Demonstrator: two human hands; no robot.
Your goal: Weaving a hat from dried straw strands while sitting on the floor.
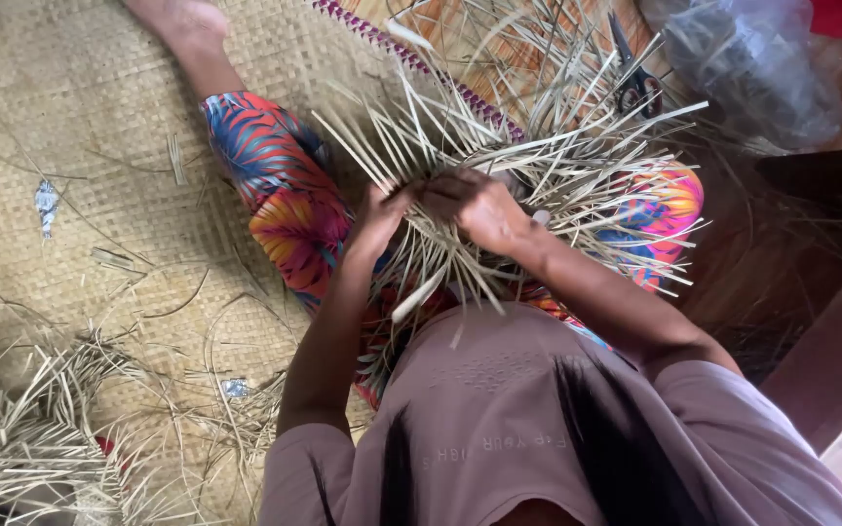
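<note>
A half-woven piece of pale dried palm-leaf strips [499,166] sits in the person's lap, over the knees, roughly in the middle of the view. Its woven core is hidden under the hands; from there the loose flat strips fan outward in every direction, so the piece has no single heading. The longest sprays run up and to the right toward the far knee and down toward the person's chest, giving a rough long axis from upper right to lower left.

The left hand [380,216] is closed around a few strips at the left side of the core, fingers curled and pinching them. The right hand [475,203] lies just beside it, touching or nearly touching it, knuckles up, fingers bent over the strips and pressing them down at the centre; exactly which strips it grips cannot be made out.

The person sits on a tan woven straw floor mat [80,117] with a purple zigzag edge. They wear bright trousers with a red, orange and blue leaf print [285,195] and a mauve short-sleeved shirt [499,429]. A pair of black-handled scissors [635,78] lies beyond the weave at the upper right, beside a crumpled clear plastic bag [752,58]. A heap of loose dried strips [41,448] lies on the mat at the lower left, well apart from the hands.
</note>
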